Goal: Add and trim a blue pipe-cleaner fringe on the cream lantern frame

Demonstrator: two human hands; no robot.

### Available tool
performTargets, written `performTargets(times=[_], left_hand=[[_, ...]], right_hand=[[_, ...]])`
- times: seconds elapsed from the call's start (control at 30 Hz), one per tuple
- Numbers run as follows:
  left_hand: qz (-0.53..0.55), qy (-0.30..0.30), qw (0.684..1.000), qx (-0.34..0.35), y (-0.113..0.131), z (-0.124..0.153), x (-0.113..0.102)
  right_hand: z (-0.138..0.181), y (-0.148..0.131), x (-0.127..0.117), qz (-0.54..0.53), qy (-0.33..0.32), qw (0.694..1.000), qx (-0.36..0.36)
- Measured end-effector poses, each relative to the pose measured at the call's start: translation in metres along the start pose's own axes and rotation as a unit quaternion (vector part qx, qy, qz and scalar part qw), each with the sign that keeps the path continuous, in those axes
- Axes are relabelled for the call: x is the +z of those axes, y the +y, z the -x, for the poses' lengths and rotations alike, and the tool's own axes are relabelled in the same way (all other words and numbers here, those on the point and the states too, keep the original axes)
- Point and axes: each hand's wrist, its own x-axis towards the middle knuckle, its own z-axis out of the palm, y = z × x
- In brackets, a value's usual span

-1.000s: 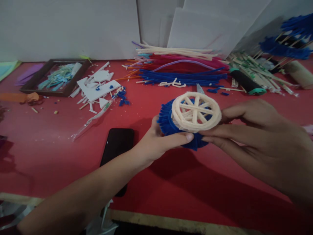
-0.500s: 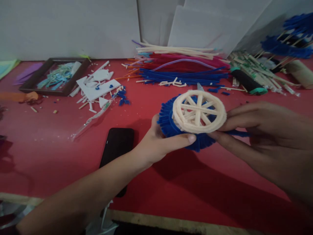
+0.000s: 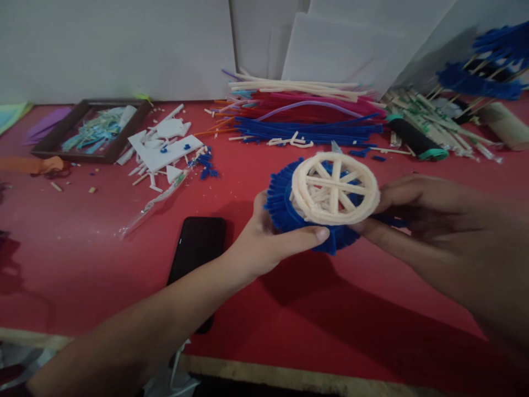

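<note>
My left hand (image 3: 275, 237) is closed on the side of a pipe-cleaner craft piece. On top of it is a cream ring with crossing spokes (image 3: 335, 184), and below spreads a fringe of blue pipe cleaners (image 3: 281, 198). The left thumb presses on the front of the blue fringe. At the piece's right edge, my right hand (image 3: 417, 220) pinches a blue pipe cleaner (image 3: 390, 221), whose end shows between the fingers. The fingertips of the right hand are partly hidden by the cream ring.
A black phone (image 3: 198, 248) lies left of the hands. Behind are bundled pipe cleaners (image 3: 309, 129), a black-and-green roll (image 3: 417, 138), wrapped sticks (image 3: 448, 124) and a blue fringed model (image 3: 479, 80). White scraps (image 3: 161, 151) and a brown frame (image 3: 78, 157) lie at left.
The right-hand fingers have shifted slightly along the blue pipe cleaner, and less of its tail shows. My left hand and the craft piece stay nearly still.
</note>
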Motion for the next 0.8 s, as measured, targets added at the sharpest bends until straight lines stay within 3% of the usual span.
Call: performTargets(times=[0.13,0.23,0.43,0.63,0.8], left_hand=[[-0.004,0.007,1.000,-0.004,0.0001,-0.0003,-0.0004],[-0.001,0.002,1.000,-0.005,0.0020,0.0003,0.0010],[0.015,0.027,0.999,-0.008,0.0042,0.0013,0.0041],[0.026,0.026,0.999,-0.006,0.0036,0.0002,0.0039],[0.034,0.042,0.998,-0.019,0.0046,0.0010,0.0026]], right_hand=[[0.0018,-0.0030,0.0014,-0.005,0.009,1.000,-0.004],[0.0026,-0.0048,0.0041,-0.074,0.026,0.997,-0.019],[0.0020,-0.0088,0.0065,-0.215,0.019,0.975,0.052],[-0.0014,-0.0087,0.0031,-0.223,0.023,0.969,0.109],[-0.0007,-0.0040,0.0023,-0.170,0.053,0.979,0.098]])
